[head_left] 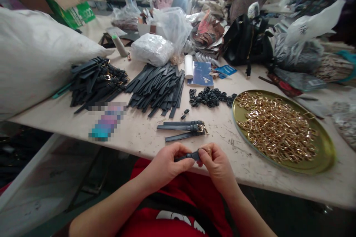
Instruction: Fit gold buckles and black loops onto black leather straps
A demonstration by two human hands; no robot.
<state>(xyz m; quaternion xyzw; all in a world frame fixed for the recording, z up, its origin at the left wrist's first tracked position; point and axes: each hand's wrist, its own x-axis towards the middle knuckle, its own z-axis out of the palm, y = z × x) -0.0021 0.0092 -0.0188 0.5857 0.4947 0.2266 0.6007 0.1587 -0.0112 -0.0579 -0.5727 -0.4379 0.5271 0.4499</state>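
Grip: left hand (169, 160) pinching a dark strap (196, 154) between thumb and fingers; right hand (218, 163) pinching the same strap toward its other end, a bit of gold colour showing by the fingers, too covered to identify. Strap position: between the two hands, at the near edge of the table (139, 133). Just beyond the hands: a few buckled straps (178, 128) lying side by side, buckle ends to the right; past these, two loose loops (186, 111) near a heap of black loops (210, 97). Farther left: a pile of plain strips (155, 87); next to it, a pile of straps with buckles (96, 81). Right side: round tray (329, 157), gold-coloured buckles (278, 129) spread over it; white roll (188, 66) beside a blue booklet (200, 73), behind the black loops.
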